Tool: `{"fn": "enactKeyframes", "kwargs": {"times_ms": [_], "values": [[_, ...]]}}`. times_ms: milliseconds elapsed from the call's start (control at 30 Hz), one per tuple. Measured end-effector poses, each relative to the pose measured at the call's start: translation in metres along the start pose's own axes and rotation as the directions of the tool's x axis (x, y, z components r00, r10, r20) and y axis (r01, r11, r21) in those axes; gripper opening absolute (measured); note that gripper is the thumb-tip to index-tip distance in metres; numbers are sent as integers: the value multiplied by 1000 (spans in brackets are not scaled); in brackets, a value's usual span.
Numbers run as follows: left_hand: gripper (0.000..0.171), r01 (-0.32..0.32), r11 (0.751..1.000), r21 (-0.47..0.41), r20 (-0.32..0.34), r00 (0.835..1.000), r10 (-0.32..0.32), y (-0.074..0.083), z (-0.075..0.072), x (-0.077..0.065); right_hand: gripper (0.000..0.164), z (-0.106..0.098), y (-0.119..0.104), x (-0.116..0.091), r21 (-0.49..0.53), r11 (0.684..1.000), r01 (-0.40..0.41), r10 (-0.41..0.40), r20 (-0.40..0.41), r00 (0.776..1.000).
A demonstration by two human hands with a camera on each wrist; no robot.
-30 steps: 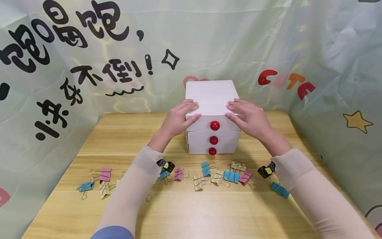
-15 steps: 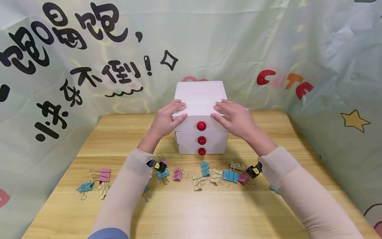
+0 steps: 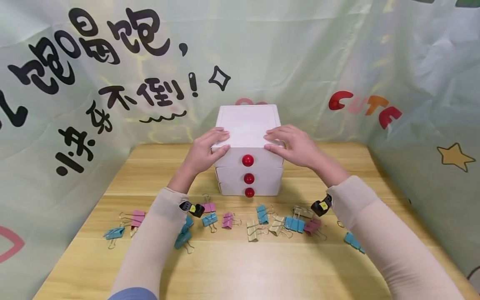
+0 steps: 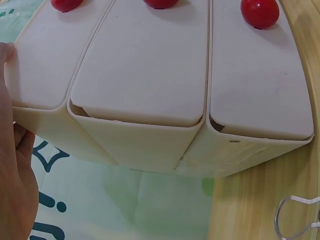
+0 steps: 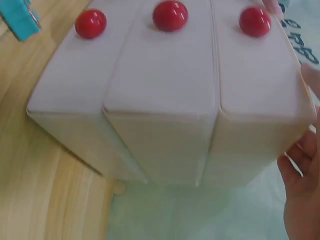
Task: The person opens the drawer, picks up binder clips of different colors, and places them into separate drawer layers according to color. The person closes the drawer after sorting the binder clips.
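A white three-drawer box (image 3: 245, 123) stands at the back of the wooden table, with a round red knob (image 3: 248, 160) on each drawer front. My left hand (image 3: 204, 150) grips its upper left edge, fingertips on the top and thumb by the front edge. On the opposite upper edge, my right hand (image 3: 294, 146) holds the box the same way. Both wrist views show the drawers pushed in, with narrow gaps at the drawer edges (image 4: 145, 120) on the left side. The lower fingers of each hand are partly hidden from the head view.
Binder clips in blue, pink and cream lie across the table before the box, such as a pink clip (image 3: 227, 221) and a blue clip (image 3: 294, 224). More blue clips (image 3: 183, 238) lie beside the left sleeve. A printed cloth (image 3: 285, 54) hangs behind.
Both hands have shifted the drawer box to the left along the table, keeping their hold on its upper edges. The head view has turned slightly.
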State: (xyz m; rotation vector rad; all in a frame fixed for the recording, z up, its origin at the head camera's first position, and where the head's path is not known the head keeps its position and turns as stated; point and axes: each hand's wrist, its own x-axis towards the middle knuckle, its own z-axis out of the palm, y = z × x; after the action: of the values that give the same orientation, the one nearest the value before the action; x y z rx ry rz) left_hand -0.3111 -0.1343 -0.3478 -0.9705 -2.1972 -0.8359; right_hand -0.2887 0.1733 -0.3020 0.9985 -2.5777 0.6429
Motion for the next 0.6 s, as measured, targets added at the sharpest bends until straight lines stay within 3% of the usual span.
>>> {"fn": "enactKeyframes", "kwargs": {"times_ms": [133, 367, 467, 600], "values": [[36, 4, 1000, 31, 32, 999, -5, 1, -5, 0, 47, -4, 11, 6, 36, 999, 35, -38, 70, 997], [38, 29, 996, 88, 114, 993, -39, 11, -12, 2, 63, -5, 24, 13, 56, 998, -33, 22, 187, 982], [33, -4, 994, 110, 84, 996, -5, 18, -11, 0, 63, -4, 25, 11, 62, 997, -46, 33, 194, 980], [24, -103, 985, 141, -16, 994, 106, 31, -8, -1, 61, -2, 24, 10, 51, 998, -36, 27, 171, 985]]}}
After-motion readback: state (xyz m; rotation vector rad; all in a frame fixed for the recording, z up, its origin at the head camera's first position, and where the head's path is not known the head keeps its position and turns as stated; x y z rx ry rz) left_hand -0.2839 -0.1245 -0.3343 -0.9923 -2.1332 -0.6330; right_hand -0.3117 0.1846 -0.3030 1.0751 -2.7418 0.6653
